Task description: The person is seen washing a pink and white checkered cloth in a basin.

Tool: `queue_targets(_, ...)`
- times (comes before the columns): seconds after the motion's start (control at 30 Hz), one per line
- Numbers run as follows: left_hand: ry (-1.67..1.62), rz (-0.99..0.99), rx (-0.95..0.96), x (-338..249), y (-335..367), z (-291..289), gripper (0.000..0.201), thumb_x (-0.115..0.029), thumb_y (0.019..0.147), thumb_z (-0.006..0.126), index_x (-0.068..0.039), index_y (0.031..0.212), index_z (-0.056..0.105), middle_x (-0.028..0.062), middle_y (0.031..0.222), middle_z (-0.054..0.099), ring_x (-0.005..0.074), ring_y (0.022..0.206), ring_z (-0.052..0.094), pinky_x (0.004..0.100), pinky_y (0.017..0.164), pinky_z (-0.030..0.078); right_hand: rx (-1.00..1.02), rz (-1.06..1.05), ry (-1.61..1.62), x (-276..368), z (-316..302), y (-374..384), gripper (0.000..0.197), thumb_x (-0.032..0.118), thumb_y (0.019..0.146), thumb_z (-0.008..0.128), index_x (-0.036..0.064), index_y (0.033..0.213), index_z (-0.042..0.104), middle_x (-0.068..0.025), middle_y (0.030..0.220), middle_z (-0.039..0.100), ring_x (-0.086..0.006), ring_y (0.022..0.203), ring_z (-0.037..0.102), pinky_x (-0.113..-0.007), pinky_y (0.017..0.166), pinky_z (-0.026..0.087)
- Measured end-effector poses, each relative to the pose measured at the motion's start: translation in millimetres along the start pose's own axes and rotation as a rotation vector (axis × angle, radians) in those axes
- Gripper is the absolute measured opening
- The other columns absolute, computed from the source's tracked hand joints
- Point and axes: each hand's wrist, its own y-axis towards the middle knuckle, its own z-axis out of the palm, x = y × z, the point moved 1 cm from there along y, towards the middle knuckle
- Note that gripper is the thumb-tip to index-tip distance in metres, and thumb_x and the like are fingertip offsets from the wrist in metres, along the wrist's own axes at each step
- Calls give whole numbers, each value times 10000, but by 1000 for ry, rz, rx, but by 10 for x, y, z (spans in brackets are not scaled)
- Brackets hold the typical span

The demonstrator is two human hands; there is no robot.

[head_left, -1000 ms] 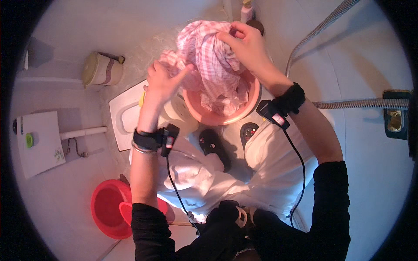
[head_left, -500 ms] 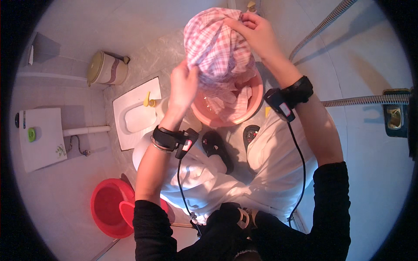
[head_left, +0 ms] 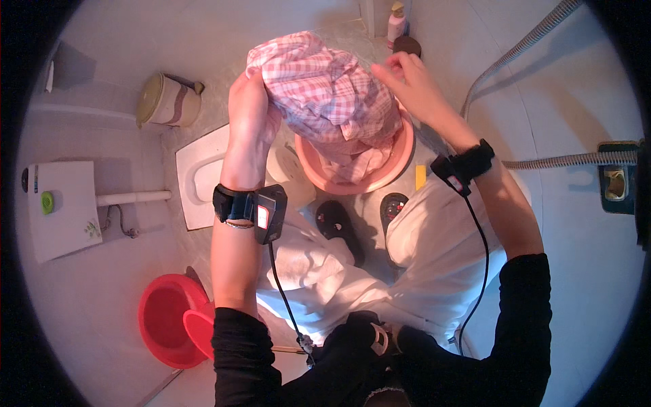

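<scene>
A pink-and-white checked cloth (head_left: 325, 88) hangs bunched up in front of me, its lower end trailing into a pink basin (head_left: 308, 166) on the floor. My left hand (head_left: 249, 108) grips the cloth at its upper left edge, fingers closed and partly hidden by the fabric. To the right of the cloth, my right hand (head_left: 410, 85) is raised with its fingers apart and nothing in it. Folds of wet-looking fabric fill much of the basin. Both my wrists carry black strapped devices with cables.
A squat toilet (head_left: 203, 180) lies left of the basin, with a lidded beige bin (head_left: 169, 102) beyond it. Red basins (head_left: 166, 319) stand at lower left. A pump bottle (head_left: 397, 27) is at the far wall; a metal hose (head_left: 515, 51) runs along the right wall.
My right hand has let go of the cloth and is apart from it. My left hand has moved up and left, drawing the cloth's left edge with it.
</scene>
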Motion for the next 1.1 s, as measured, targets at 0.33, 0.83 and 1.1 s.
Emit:
queue_targets(0.33,-55,-72,108,-68,-76,146,270,-34,905,345,74,1100,496,179,1053,593,254,921,613,358,820,516,760,746,1152,218,368,-472,490,455,918,430,43,1178,481,-27,1120,536,-115,1002,515,-312,813,454)
queue_targets(0.83,333,136,-254,-293,280,-998,308,-27,899,326,78,1115,518,133,998,616,192,892,601,299,779,481,-192,540,1184,-238,-220,54,295,254,939,472,19,1112,515,-55,1078,584,-141,992,551,-276,887,411)
queue_targets(1.1,1031,-2,201,207,149,-626,499,-319,864,549,84,1154,500,169,1000,615,275,937,595,326,840,452,66,474,1377,152,-200,-78,252,195,952,449,22,1126,505,-53,1089,581,-128,1000,552,-264,871,433)
